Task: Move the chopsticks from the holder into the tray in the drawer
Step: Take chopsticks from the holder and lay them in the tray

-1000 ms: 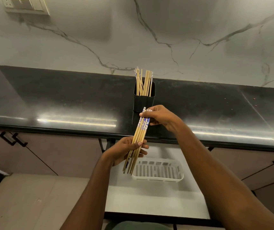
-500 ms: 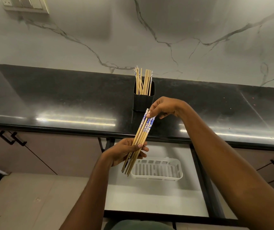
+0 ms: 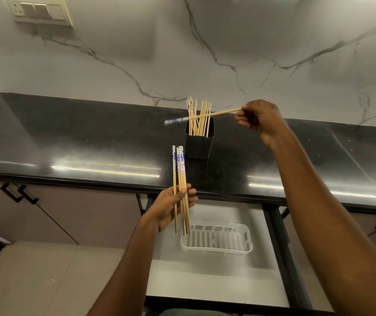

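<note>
A black square holder (image 3: 199, 142) stands on the dark countertop with several wooden chopsticks (image 3: 199, 120) upright in it. My left hand (image 3: 171, 207) grips a bundle of chopsticks (image 3: 180, 179) with blue-and-white tops, held nearly upright above the open drawer. My right hand (image 3: 256, 116) is raised to the right of the holder and pinches the thin end of a single chopstick (image 3: 214, 114), which lies almost level across the holder's top, its patterned end blurred to the left. The white slotted tray (image 3: 216, 246) lies in the drawer, with nothing in it.
The open drawer (image 3: 205, 281) has a pale floor and a dark frame. The black countertop (image 3: 80, 144) runs left to right below a marble wall. Cabinet doors with black handles (image 3: 19, 193) sit at lower left, a switch plate (image 3: 42, 11) at upper left.
My right hand let go of the bundle's top, rose to the right of the holder and now holds one chopstick. The bundle in my left hand swung from slanted to nearly upright.
</note>
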